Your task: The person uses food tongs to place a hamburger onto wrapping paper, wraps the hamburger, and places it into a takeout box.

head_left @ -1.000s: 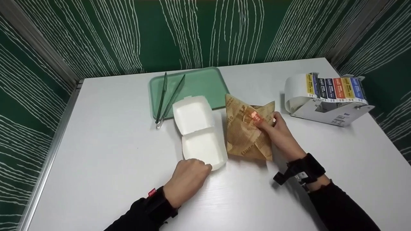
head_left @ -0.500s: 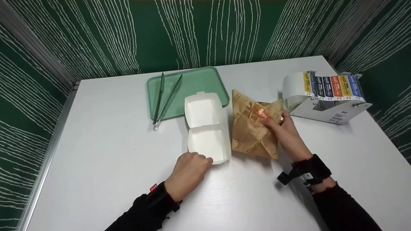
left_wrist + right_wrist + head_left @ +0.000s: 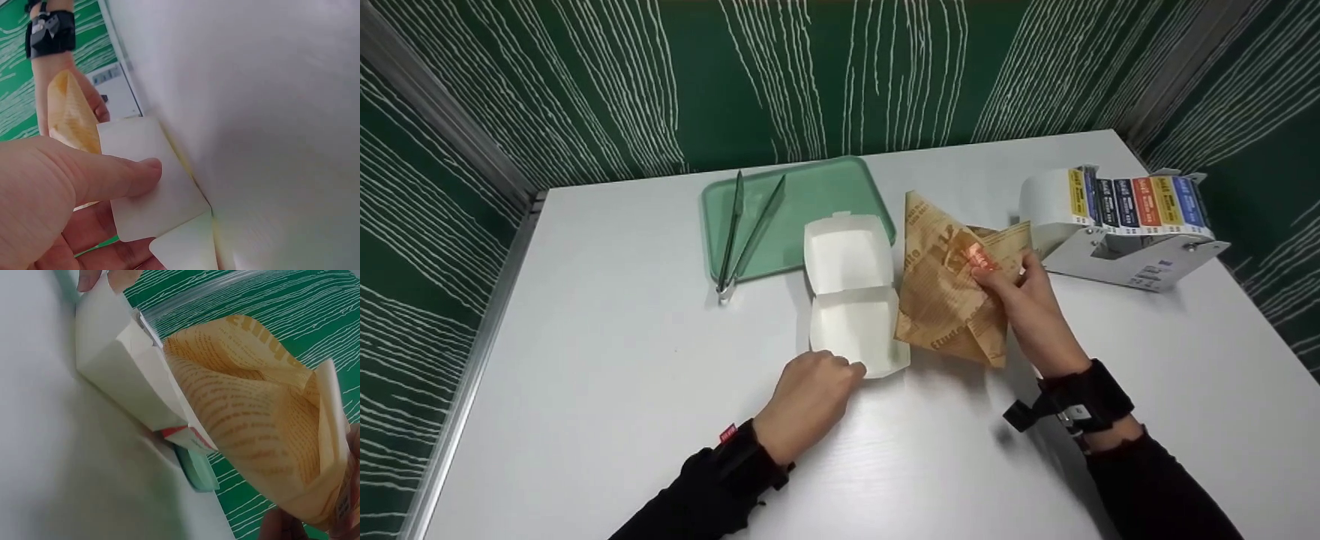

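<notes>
A white takeaway box [image 3: 851, 322] lies with its lid laid back, its two hollow halves facing up. My left hand [image 3: 814, 401] pinches the box's near wall; in the left wrist view the thumb [image 3: 132, 177] presses the outside and the fingers are behind it. My right hand [image 3: 1039, 319] grips a brown printed paper wrap [image 3: 952, 300] by its right side, with a small red sticker [image 3: 981, 257] by the thumb. The wrap hangs just right of the box, its left corner close to the rim. Whatever the folded paper encloses is hidden.
Behind the box lies a green tray [image 3: 817, 195], with metal tongs [image 3: 746, 240] resting across its left side. A white dispenser [image 3: 1125, 232] holding several colourful label rolls stands at the right rear. The green panelled wall [image 3: 810, 75] bounds the white table [image 3: 622, 315].
The box, held by my left hand, has shifted right and slightly away from me. The wrap in my right hand moved right, then up, its left corner now close over the box edge.
</notes>
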